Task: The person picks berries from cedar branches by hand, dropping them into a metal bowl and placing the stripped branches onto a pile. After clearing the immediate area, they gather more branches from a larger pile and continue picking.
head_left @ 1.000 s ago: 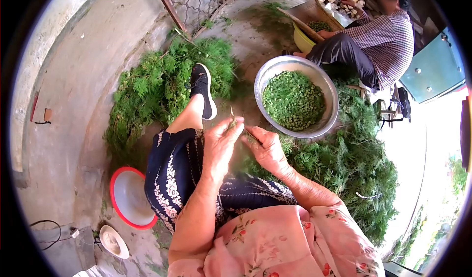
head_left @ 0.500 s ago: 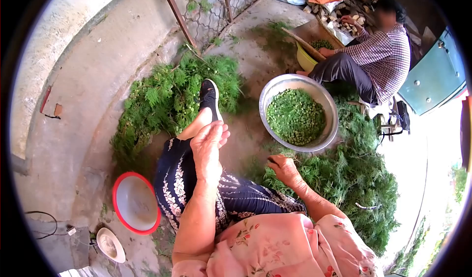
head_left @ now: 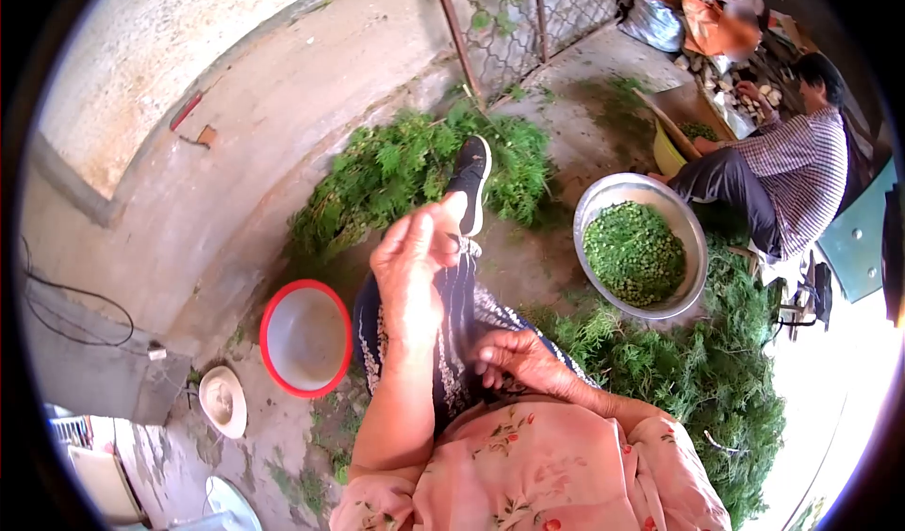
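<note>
My left hand (head_left: pixel 413 272) is raised over my lap, its fingers curled and thumb pressed in; whatever it may hold is too small to make out. Lower and to the right, my right hand (head_left: pixel 523 359) hovers near my thigh with bent fingers and a closed thumb, its contents hidden. A wide metal basin (head_left: pixel 699 277) full of small round green fruits (head_left: pixel 633 253) and leafy bits stands on the ground to the right, apart from both hands. Beyond my shoe lies a heap of feathery green branches (head_left: pixel 377 168); a second pile of branches (head_left: pixel 698 371) spreads at right.
A red-rimmed white basin (head_left: pixel 306 394) sits at left, near a pale hat (head_left: pixel 223 401). At upper right a person (head_left: pixel 782 173) in a checked shirt sits beside a yellow-green basin (head_left: pixel 667 152). A wire fence (head_left: pixel 514 32) and sacks (head_left: pixel 652 22) stand at the back.
My view has turned left, so the surroundings sit farther right. My right hand has come in from near the branches toward my lap and left hand. The left hand stays raised.
</note>
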Action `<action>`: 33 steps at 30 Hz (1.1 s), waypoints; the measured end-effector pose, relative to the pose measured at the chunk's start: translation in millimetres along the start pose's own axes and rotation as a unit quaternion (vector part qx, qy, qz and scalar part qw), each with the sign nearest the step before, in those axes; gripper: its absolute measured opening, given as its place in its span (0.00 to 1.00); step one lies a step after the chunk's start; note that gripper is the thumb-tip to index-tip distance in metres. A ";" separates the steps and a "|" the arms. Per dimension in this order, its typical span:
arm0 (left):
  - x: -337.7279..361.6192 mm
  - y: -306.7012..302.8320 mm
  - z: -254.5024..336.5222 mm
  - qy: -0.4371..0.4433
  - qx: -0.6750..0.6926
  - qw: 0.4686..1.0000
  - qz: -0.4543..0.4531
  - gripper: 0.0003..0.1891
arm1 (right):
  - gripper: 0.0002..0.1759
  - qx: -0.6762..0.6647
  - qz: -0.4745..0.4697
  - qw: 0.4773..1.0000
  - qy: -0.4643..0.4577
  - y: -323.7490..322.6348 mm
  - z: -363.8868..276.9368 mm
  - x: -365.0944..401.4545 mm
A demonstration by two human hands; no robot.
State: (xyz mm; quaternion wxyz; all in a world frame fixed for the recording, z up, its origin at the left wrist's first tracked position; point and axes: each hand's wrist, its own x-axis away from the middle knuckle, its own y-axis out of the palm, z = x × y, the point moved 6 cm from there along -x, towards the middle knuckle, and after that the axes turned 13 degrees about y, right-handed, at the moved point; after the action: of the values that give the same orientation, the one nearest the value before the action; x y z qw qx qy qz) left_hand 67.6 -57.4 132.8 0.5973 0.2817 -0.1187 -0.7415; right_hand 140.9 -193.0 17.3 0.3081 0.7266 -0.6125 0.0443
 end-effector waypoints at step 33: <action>76.0 -235.8 27.8 0.018 -0.226 0.948 0.223 0.09 | 0.09 0.353 0.097 0.930 -0.022 -5.9 5.0 -19.9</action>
State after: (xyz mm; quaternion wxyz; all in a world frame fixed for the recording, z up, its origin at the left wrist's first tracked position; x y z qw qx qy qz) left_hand -150.7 -73.4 13.6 0.7971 0.1190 0.0027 -0.5920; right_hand 139.9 -178.0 2.1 0.0119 0.7261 -0.6316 0.2715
